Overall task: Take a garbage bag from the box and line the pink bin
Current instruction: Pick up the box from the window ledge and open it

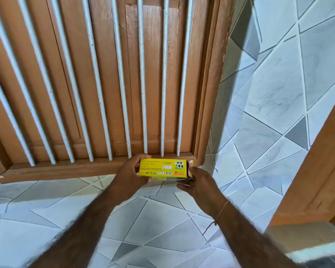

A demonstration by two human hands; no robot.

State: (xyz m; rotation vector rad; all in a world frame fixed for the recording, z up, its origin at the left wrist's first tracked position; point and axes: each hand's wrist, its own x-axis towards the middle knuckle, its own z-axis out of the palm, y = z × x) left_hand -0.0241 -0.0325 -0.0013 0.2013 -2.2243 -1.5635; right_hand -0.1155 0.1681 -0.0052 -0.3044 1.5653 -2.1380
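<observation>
A yellow garbage bag box point(162, 168) with printed text and a barcode is held level in front of a wooden window sill. My left hand point(129, 174) grips its left end, thumb below and fingers over the top. At the box's right end is my right hand point(196, 181), its fingers touching the end flap, which looks slightly lifted. No garbage bag and no pink bin are in view.
A brown wooden window frame point(66, 169) with white vertical bars point(143, 93) fills the upper view. Grey-and-white patterned tiles point(269, 103) cover the wall around it. A wooden door frame point(317, 171) stands at the right.
</observation>
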